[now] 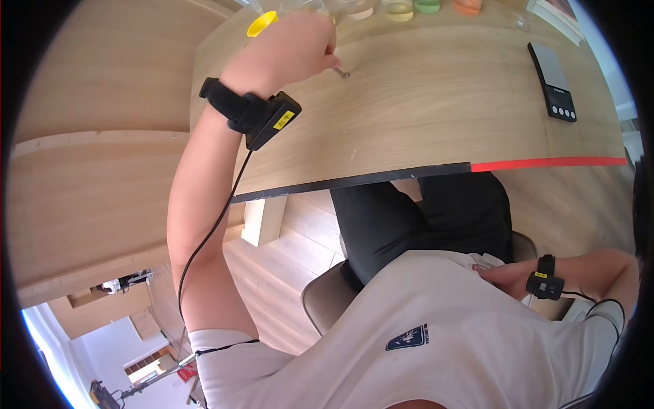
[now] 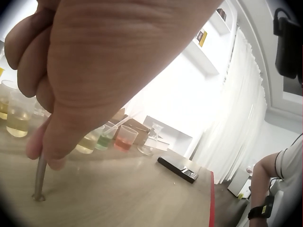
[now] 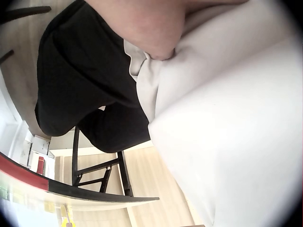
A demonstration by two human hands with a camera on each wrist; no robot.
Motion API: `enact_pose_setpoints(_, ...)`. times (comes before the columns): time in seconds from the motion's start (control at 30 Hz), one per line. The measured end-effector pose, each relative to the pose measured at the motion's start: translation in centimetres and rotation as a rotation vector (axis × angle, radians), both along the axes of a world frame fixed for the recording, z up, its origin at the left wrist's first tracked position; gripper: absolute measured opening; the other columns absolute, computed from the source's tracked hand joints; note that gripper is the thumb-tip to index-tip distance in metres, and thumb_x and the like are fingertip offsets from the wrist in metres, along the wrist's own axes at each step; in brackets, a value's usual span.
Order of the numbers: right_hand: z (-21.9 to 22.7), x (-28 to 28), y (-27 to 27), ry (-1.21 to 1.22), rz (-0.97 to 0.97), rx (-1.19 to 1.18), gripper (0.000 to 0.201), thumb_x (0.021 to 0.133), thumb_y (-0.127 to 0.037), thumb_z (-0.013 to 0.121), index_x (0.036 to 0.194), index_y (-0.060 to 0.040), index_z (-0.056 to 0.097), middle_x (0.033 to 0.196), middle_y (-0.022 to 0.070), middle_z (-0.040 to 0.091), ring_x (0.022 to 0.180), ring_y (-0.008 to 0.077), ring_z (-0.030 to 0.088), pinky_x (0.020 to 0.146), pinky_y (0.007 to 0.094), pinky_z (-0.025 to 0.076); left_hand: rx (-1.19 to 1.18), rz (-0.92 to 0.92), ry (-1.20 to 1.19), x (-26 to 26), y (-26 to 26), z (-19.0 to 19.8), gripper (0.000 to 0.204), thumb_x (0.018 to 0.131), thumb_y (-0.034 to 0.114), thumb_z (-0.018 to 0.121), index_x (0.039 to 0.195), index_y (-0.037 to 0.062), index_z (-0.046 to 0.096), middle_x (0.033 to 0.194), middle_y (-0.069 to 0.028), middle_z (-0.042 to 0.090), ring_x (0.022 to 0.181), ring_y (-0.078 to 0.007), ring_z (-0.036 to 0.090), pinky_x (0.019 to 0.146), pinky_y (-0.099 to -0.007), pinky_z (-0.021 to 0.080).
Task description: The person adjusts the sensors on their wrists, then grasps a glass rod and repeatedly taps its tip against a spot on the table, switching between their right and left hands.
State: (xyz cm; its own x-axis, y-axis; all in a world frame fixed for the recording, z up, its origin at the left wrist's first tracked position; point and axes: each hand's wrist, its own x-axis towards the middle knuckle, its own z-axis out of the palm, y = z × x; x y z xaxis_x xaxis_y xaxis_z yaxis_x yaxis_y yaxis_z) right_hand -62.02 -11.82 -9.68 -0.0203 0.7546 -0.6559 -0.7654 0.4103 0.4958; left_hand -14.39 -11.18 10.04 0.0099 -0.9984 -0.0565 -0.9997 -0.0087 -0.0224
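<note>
My left hand (image 1: 289, 51) (image 2: 90, 75) pinches a thin metal tool (image 1: 342, 72) (image 2: 40, 177) between thumb and fingers, the other fingers curled. In the left wrist view the tool stands nearly upright, its small round lower end touching the tabletop (image 2: 118, 189). At the shirt's hem, my right hand (image 1: 507, 277) (image 3: 147, 21) grips gathered cloth of the light shirt (image 1: 436, 293) (image 3: 227, 113); its fingertips are partly hidden. Beyond the left hand is a yellow round item (image 1: 262, 24).
Cups of yellow (image 1: 398, 11), green (image 1: 427, 5) and orange liquid (image 1: 468, 6) line the far side. A black scale (image 1: 553, 83) lies at the right. Black and red strips (image 1: 545, 164) mark the near edge. A clear glass piece (image 2: 152, 139) stands beyond the scale.
</note>
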Motion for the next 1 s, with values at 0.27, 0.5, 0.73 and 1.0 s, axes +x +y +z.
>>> enact_pose_setpoints(0.27,0.2,0.0,0.0,-0.023,0.030,-0.026,0.066,0.102,-0.060,0.048,0.148,-0.0128,0.046,0.159,0.0051,0.041,0.142,0.0194,0.042,0.120,0.0391,0.034,-0.122,0.056,-0.224,1.1,-2.4,-3.1,0.040,0.094,0.037,0.065,0.106,-0.0009,0.073,0.098,-0.0233,0.072,0.090,-0.0349,0.071,0.070,-0.0447,0.056)
enact_pose_setpoints(0.5,0.4,-0.1,0.0,-0.035,0.012,-0.037,0.065,0.102,-0.060,0.048,0.148,-0.0130,0.047,0.158,0.0047,0.043,0.141,0.0192,0.044,0.119,0.0387,0.035,-0.220,-0.019,-0.182,-1.6,-2.7,-2.5,0.025,0.086,0.022,0.071,0.077,-0.0013,0.073,0.077,-0.0222,0.070,0.077,-0.0403,0.070,0.073,-0.0486,0.056)
enact_pose_setpoints(0.73,-0.3,-0.3,0.2,0.003,0.008,-0.020,0.062,0.102,-0.059,0.051,0.144,-0.0128,0.051,0.155,0.0035,0.047,0.138,0.0180,0.047,0.118,0.0374,0.036,-0.021,0.056,-0.010,-2.2,-0.4,-0.7,0.027,0.087,0.027,0.078,0.087,0.0002,0.075,0.078,-0.0154,0.070,0.070,-0.0306,0.066,0.065,-0.0391,0.052)
enact_pose_setpoints(1.0,-0.3,-0.2,0.1,-0.004,-0.012,-0.044,0.058,0.102,-0.057,0.054,0.139,-0.0130,0.055,0.150,0.0028,0.052,0.134,0.0174,0.050,0.115,0.0376,0.039,0.121,0.118,-0.032,-0.8,-0.9,0.1,0.029,0.088,0.029,0.077,0.092,0.0003,0.076,0.075,-0.0162,0.070,0.067,-0.0310,0.066,0.064,-0.0401,0.052)
